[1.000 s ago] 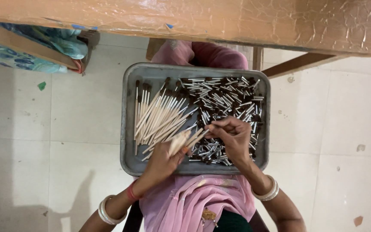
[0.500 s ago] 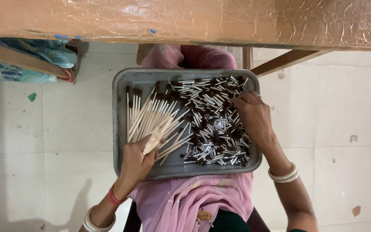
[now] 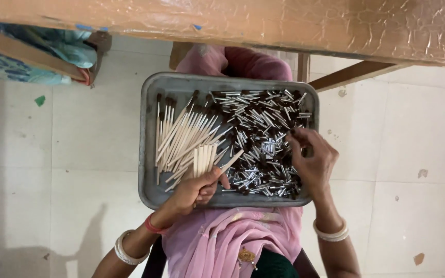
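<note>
A small bundle of pale wooden sticks [image 3: 204, 159] sits in the left hand [image 3: 194, 190], whose grip is closed around the lower ends near the tray's 6 o'clock edge. More loose pale sticks with dark tips [image 3: 181, 134] fan out at 10 o'clock from that hand. The right hand [image 3: 310, 162], at 3 o'clock, rests fingers curled on a heap of short silvery dark-tipped pieces [image 3: 258, 139]; whether it grips any I cannot tell. All lie in a grey rectangular metal tray [image 3: 148, 170] on a pink-clothed lap [image 3: 233, 237], above a pale tiled floor [image 3: 68, 170].
</note>
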